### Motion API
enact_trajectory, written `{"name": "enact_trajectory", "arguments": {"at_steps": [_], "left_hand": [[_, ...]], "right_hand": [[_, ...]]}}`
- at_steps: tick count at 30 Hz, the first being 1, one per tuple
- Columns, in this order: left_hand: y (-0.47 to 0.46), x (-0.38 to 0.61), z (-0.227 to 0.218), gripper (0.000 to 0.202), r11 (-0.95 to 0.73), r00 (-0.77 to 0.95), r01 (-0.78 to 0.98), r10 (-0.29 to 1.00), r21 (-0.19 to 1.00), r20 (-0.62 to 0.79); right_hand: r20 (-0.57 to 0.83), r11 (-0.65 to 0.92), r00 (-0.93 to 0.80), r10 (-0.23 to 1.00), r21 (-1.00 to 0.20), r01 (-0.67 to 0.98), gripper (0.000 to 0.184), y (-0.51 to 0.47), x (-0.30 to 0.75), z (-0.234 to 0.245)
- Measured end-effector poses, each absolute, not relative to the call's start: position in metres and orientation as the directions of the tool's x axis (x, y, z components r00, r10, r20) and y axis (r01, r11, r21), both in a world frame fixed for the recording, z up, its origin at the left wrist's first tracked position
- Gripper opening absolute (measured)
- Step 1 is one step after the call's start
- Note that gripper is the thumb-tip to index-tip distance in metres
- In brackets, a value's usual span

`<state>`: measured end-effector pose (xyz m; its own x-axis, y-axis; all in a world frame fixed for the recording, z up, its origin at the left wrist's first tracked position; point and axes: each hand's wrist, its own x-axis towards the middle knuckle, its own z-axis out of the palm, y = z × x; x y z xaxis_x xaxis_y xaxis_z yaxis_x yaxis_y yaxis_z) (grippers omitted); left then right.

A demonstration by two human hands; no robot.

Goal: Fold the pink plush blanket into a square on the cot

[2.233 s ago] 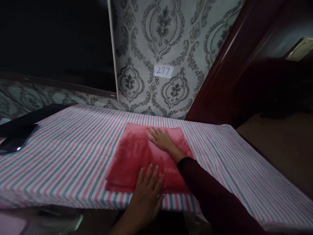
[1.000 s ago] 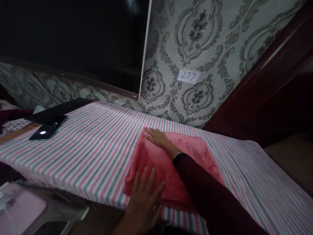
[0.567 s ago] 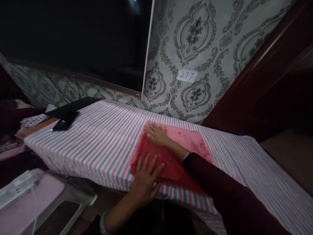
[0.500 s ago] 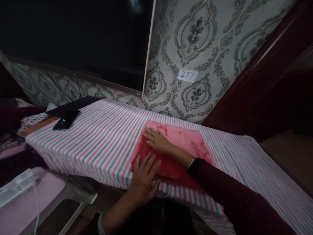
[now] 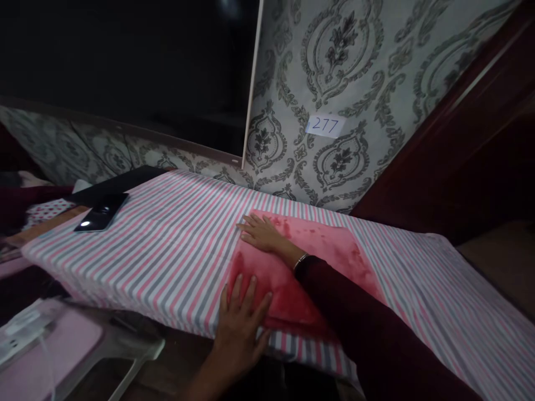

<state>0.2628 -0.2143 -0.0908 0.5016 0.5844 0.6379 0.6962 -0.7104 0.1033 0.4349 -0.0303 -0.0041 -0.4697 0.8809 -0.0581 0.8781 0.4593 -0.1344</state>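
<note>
A folded pink-red plush cloth (image 5: 330, 250) lies flat on a table spread with a striped cloth (image 5: 167, 239). Its upper part looks pale pink with darker patches, while the part near the front edge is deeper red. My right hand (image 5: 264, 234) rests on the cloth's far left corner, fingers stretched out past its left edge. Closer to me, my left hand (image 5: 241, 320) lies with spread fingers on the near left corner. Neither hand grips anything. My right forearm, in a dark sleeve, hides part of the cloth.
A phone (image 5: 102, 213) lies at the table's left end, beside a flat black object (image 5: 119, 184). Behind hangs a large dark screen (image 5: 125, 67). A pink stool (image 5: 71, 340) bearing a white power strip (image 5: 20, 337) stands at lower left. A paper label (image 5: 326, 126) is on the wall.
My right hand has slid to the cloth's left edge, and more of the cloth's pale surface shows. My left hand has shifted slightly toward me. The view has moved a little.
</note>
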Motion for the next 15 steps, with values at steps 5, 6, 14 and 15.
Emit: {"name": "enact_trajectory", "arguments": {"at_steps": [5, 6, 14, 15], "left_hand": [[-0.211, 0.263, -0.093, 0.073, -0.717, 0.490, 0.688, 0.572, 0.111, 0.658], [-0.211, 0.263, -0.094, 0.074, -0.715, 0.489, 0.690, 0.572, 0.109, 0.659], [-0.204, 0.263, -0.093, 0.068, -0.723, 0.492, 0.685, 0.552, 0.092, 0.673], [-0.203, 0.262, -0.093, 0.067, -0.721, 0.496, 0.688, 0.546, 0.078, 0.675]], "right_hand": [[-0.009, 0.444, -0.453, 0.892, -0.176, 0.878, 0.054, -0.020, 0.437, -0.014], [-0.006, 0.444, -0.452, 0.892, -0.174, 0.879, 0.054, -0.020, 0.437, -0.014], [0.047, 0.389, -0.388, 0.920, -0.218, 0.895, 0.060, -0.060, 0.445, 0.026], [0.060, 0.374, -0.370, 0.927, -0.216, 0.902, 0.060, -0.076, 0.454, 0.031]]}}
